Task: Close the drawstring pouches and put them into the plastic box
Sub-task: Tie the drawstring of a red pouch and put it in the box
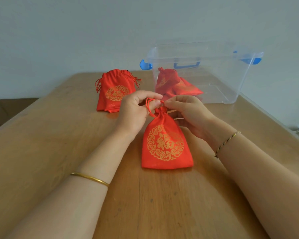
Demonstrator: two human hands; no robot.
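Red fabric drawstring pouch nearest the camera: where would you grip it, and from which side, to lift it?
Probably the gathered neck, from above at its far end: the red fabric pouch lies on the wooden table, its body wide and limp, while the neck is bunched narrow.

both hands (136, 111) (188, 112) pinch drawstring (149, 105) above cinched red pouch (166, 145) on table (41, 144).

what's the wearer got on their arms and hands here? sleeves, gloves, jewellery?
No sleeves or gloves in view: both forearms are bare. Behind the left hand, a thin plain gold bangle sits on the forearm. Behind the right hand, a thin braided cord bracelet with dark and yellow strands sits at the wrist. No rings or watch show.
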